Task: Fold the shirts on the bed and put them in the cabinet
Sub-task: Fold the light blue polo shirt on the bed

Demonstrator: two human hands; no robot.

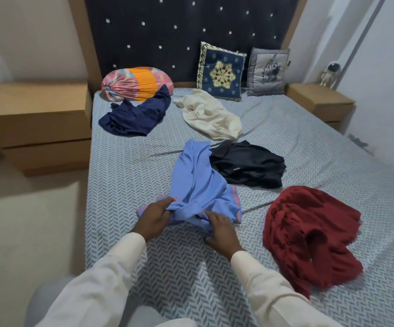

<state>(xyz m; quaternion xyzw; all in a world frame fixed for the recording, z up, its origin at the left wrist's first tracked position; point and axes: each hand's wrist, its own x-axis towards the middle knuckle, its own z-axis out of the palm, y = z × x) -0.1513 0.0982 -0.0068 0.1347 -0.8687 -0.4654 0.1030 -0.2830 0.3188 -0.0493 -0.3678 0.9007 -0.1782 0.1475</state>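
A crumpled light blue shirt [199, 185] with orange trim lies in the middle of the bed [125, 166]. My left hand [154, 217] grips its near left edge, fingers curled into the cloth. Close beside it, my right hand [219, 230] pinches the near hem. Other shirts lie loose on the bed: a black one [250, 165] just right of the blue one, a dark red one [309, 232] at the near right, a cream one [211, 115] and a navy one [135, 115] farther back. No cabinet is in view.
A striped bolster [137, 82] and two cushions [222, 72] lean against the dark studded headboard [179, 24]. Wooden bedside units stand at the left [37, 123] and right [321, 102]; a small astronaut figure [329, 75] stands on the right one. Beige floor lies left of the bed.
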